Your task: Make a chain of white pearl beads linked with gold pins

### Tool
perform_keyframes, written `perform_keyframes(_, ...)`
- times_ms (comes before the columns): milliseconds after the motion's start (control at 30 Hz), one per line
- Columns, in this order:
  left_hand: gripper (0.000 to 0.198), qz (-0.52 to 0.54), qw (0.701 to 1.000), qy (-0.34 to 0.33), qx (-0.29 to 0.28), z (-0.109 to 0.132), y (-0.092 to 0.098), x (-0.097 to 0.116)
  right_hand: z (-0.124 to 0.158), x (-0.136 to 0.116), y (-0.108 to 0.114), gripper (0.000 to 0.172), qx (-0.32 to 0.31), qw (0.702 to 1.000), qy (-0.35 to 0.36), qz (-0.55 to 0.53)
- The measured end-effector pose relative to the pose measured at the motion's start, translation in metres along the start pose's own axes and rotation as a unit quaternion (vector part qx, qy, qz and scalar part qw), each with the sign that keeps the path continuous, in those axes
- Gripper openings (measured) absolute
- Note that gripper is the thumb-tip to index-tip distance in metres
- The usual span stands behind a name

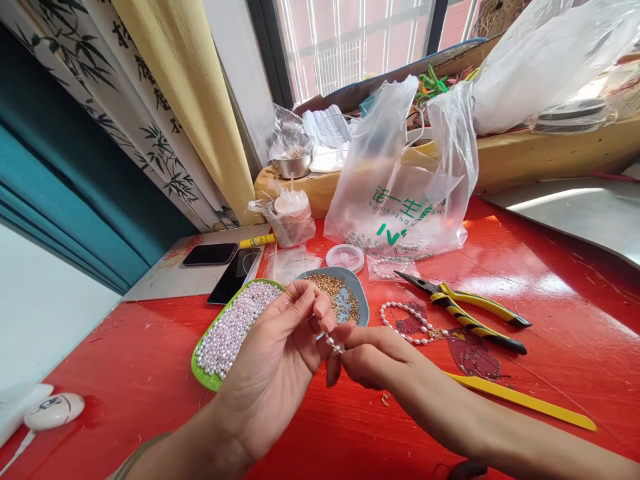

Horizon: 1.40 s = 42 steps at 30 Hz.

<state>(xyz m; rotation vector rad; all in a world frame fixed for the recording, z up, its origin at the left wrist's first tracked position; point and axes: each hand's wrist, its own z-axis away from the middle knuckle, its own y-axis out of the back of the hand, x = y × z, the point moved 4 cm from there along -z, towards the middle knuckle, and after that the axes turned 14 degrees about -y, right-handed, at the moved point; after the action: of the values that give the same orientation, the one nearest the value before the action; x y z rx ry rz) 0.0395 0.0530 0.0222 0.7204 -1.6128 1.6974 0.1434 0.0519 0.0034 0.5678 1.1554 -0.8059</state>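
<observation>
Between my two hands is a short beaded strand with a few white pearl beads. The fingers of my left hand pinch one end, thumb and index finger pressed together. On the other end, my right hand grips close to the lowest visible bead. Just behind the left hand lies a green tray full of pale pink pearl beads. A grey-blue dish holding small gold beads sits beyond the fingertips, partly covered by them.
Right of the hands lie a pearl bracelet, pliers and a yellow strip. Behind stand a plastic bag, a spool and a cup in plastic. Phones lie back left; a white mouse-like device is front left.
</observation>
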Motion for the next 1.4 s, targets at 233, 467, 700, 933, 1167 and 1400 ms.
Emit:
perform_keyframes(233, 0.029, 0.026, 0.999, 0.004, 0.026, 0.0, -0.001, 0.001, -0.003, 0.009, 0.0, 0.019, -0.026, 0.999, -0.011, -0.018)
perform_keyframes(467, 0.028, 0.056, 0.998, -0.009, 0.024, 0.001, -0.002, 0.0, 0.0, 0.002, 0.003, 0.029, 0.006, 0.999, -0.003, 0.039)
perform_keyframes(700, 0.026, 0.035, 0.999, -0.004, 0.007, 0.001, -0.001, -0.001, -0.003, 0.006, 0.003, 0.029, 0.021, 0.999, -0.031, 0.026)
perform_keyframes(933, 0.026, 0.042, 0.999, -0.014, 0.009, 0.002, -0.001, -0.001, -0.003, 0.005, 0.007, 0.028, 0.034, 0.998, -0.014, 0.053)
perform_keyframes(1167, 0.026, 0.027, 1.0, -0.008, 0.01, 0.002, -0.001, -0.003, -0.008, 0.008, 0.009, 0.027, 0.066, 0.995, -0.032, 0.06)
perform_keyframes(1400, 0.027, 0.026, 1.0, -0.002, 0.008, 0.002, 0.0, -0.007, -0.006, 0.008, 0.008, 0.024, 0.061, 0.997, -0.025, 0.043)
